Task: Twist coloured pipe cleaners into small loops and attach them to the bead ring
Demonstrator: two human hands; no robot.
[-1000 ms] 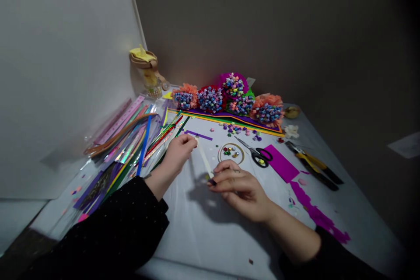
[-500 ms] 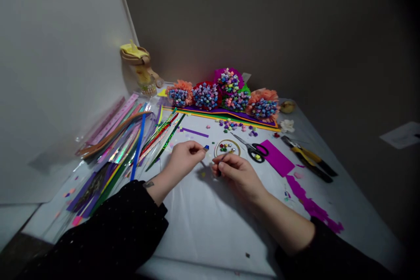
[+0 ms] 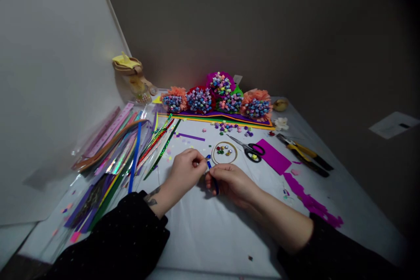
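In the head view, both hands met near the middle of the white-covered bench (image 3: 203, 232). The left hand (image 3: 186, 171) was curled, its fingertips pinched on the upper end of a narrow dark-blue paper strip (image 3: 212, 178). The right hand (image 3: 231, 181) was closed over the strip's lower part, with the thumb pressed against it. The strip lay between the two hands, just above the bench surface.

Just beyond the hands lay a thin gold ring (image 3: 212, 155) with small coloured beads inside it. Black-handled scissors (image 3: 250, 149) and a magenta paper rectangle (image 3: 273, 156) lay beside it toward the right edge. Yellow-handled pliers (image 3: 304, 154) lay nearer that edge. A fan of long coloured paper strips (image 3: 129, 151) covered the left side. Bunches of paper flowers (image 3: 211, 98) lined the far edge.
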